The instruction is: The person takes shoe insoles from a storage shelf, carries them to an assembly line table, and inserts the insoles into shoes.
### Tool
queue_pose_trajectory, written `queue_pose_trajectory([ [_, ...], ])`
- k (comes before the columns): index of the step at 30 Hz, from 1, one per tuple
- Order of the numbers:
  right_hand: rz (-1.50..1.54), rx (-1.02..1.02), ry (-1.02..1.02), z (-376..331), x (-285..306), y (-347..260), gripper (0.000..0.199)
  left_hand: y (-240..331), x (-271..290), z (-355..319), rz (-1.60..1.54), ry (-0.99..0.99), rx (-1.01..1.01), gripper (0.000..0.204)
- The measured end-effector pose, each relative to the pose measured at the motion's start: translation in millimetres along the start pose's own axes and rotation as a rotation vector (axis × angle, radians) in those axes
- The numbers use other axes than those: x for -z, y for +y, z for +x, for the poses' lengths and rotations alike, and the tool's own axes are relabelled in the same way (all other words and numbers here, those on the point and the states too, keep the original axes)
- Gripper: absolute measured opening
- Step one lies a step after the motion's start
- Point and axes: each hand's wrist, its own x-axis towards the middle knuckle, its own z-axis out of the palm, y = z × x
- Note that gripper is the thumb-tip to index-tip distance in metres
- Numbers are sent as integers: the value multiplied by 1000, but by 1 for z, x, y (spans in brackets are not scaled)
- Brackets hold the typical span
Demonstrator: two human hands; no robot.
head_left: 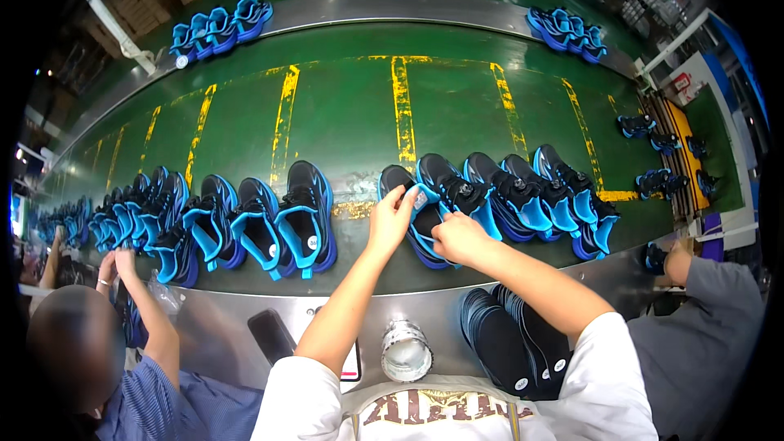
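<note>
Black-and-blue shoe (412,224) lies on the green conveyor belt (343,114), leftmost of the right-hand row of like shoes (531,196), just in front of my chest. My left hand (390,216) pinches the light blue tongue at the shoe's opening: grip clenched on the shoe, fingertips on the tongue edge. My right hand (459,237) rests against the shoe's near side, fingers curled in; it hides the heel and most of the sole, and I cannot tell whether this grip grasps the shoe or only presses on it.

Hard to make out: the shoe's inside is covered by both hands. The far groups of blue shoes (219,26) at the belt's back edge are small and bent by the lens. A second row of shoes (245,229) to my left runs off into the dark rim, count unclear.

On the steel desk (245,310) at the belt's near edge: a stack of dark insoles (510,347), partly under my right forearm, and a round metal tin (405,351), its contents not readable. A dark flat object (271,335) lies left of my left arm.

A person's hands (114,265) at lower left touch that row; their work is blurred. Another person's grey sleeve (710,318) enters at right, hand cut off.
</note>
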Motion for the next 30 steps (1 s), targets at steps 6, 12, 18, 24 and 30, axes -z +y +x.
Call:
queue_pose_trajectory([
  [6,-86,182,214,22,-46,12,13,-6,-3,4,-33,-88,3,32],
  [12,-175,53,-73,38,-33,9,17,-12,-5,4,-42,-70,-5,32],
  [18,-257,135,-47,37,-41,12,21,-21,-9,8,8,-73,-18,29],
  [24,-385,141,-363,44,-32,7,28,-13,-9,4,28,-76,-17,27],
  [30,-495,213,-494,59,-50,17,25,-27,-10,10,-99,-114,-55,25],
])
